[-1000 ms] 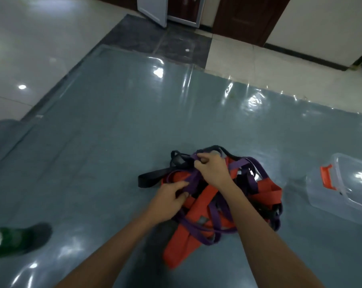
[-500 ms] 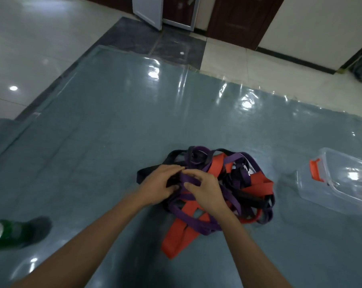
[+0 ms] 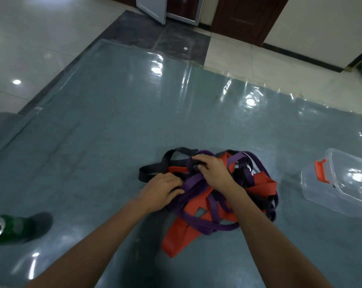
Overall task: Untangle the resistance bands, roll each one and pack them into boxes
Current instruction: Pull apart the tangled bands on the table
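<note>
A tangled heap of resistance bands lies on the shiny grey-blue mat [image 3: 105, 129]: a wide red band [image 3: 182, 235], a purple band [image 3: 221, 226] and a black band [image 3: 153, 170] knotted together. My left hand [image 3: 161, 189] rests on the heap's left side, its fingers curled into purple strands. My right hand [image 3: 212, 171] is on top of the heap and pinches a purple loop near the knot at the far side. A clear plastic box [image 3: 340, 183] with an orange latch lies to the right of the heap.
A green drink can [image 3: 4, 229] lies on the mat at the far left. Pale floor tiles surround the mat; doors and a wall stand at the back.
My right hand has shifted away from me onto the top of the heap. My left hand has slipped a little lower on the left side. The purple strands have been rearranged.
</note>
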`<action>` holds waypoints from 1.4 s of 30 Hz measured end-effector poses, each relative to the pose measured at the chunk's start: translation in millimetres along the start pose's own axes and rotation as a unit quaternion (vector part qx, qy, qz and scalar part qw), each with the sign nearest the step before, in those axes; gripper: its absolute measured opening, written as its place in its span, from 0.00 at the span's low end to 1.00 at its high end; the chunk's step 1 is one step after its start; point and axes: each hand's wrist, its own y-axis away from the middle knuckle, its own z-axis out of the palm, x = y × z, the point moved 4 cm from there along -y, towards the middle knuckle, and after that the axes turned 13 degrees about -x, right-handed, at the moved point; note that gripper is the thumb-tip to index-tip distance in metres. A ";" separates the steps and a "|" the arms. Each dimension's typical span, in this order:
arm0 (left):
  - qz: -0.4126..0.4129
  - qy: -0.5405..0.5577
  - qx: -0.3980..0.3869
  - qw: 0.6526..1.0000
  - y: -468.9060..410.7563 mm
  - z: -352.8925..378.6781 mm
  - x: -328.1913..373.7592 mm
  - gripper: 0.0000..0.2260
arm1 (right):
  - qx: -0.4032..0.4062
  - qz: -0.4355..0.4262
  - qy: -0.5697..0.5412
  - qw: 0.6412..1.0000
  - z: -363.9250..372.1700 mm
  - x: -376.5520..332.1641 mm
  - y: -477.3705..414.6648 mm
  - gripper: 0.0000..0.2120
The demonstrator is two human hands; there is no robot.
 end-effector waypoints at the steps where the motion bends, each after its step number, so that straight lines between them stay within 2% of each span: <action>1: 0.007 -0.011 -0.003 1.000 2.1 2.2 -0.9 0.12 | -0.039 0.001 0.033 0.999 4.2 3.3 -5.2 0.24; 4: 0.004 -0.039 -0.017 0.999 7.1 7.4 -8.7 0.12 | -0.136 0.011 0.122 0.983 20.3 13.4 -11.7 0.35; 6: -0.008 -0.039 -0.036 0.999 9.3 10.6 -12.7 0.11 | -0.153 0.001 0.228 0.962 29.7 14.2 -12.0 0.37; 8: -0.021 -0.047 -0.059 0.997 9.4 15.5 -12.3 0.14 | -0.133 -0.010 0.285 0.949 34.3 12.6 -12.7 0.35; 11: -0.034 -0.072 -0.080 0.994 3.2 23.1 -5.4 0.21 | -0.088 -0.017 0.283 0.955 35.5 11.8 -18.6 0.30; 13: -0.037 -0.079 -0.071 0.994 -1.3 24.7 -2.3 0.19 | -0.075 -0.020 0.279 0.957 36.0 11.0 -21.0 0.27; 16: -0.030 -0.067 -0.037 0.997 -4.7 16.6 -7.0 0.12 | -0.023 -0.025 0.201 0.979 24.0 13.6 -19.7 0.21; 19: -0.028 -0.048 -0.009 0.998 -10.1 -6.0 -16.9 0.11 | 0.064 -0.029 0.105 0.992 -3.0 13.6 -16.8 0.18; 23: -0.026 -0.008 0.053 0.998 -27.5 -51.5 -20.0 0.13 | 0.185 -0.024 0.006 0.982 -52.9 7.9 -10.3 0.18; 27: -0.045 -0.036 0.118 0.991 -40.6 -94.0 -15.9 0.13 | 0.238 0.000 -0.071 0.969 -105.1 9.3 4.6 0.15; 31: -0.059 -0.031 0.178 0.982 -44.3 -134.6 -16.9 0.11 | 0.292 -0.002 -0.215 0.932 -150.8 2.4 24.0 0.29; 34: -0.082 -0.040 0.196 0.976 -42.4 -151.2 -18.7 0.11 | 0.332 -0.032 -0.251 0.909 -181.9 -14.9 38.7 0.36; 36: -0.088 -0.053 0.190 0.976 -38.1 -150.7 -17.8 0.13 | 0.336 -0.039 -0.250 0.907 -190.6 -17.9 42.3 0.36; 37: -0.086 -0.056 0.180 0.978 -35.4 -147.2 -16.7 0.15 | 0.332 -0.041 -0.243 0.911 -189.9 -16.0 42.5 0.34; 39: -0.088 -0.059 0.159 0.982 -27.4 -135.6 -16.2 0.17 | 0.326 -0.029 -0.230 0.916 -180.8 -8.1 43.8 0.24; 42: -0.079 -0.047 0.131 0.987 -13.2 -104.9 -18.6 0.13 | 0.295 0.004 -0.193 0.936 -156.6 13.8 45.6 0.07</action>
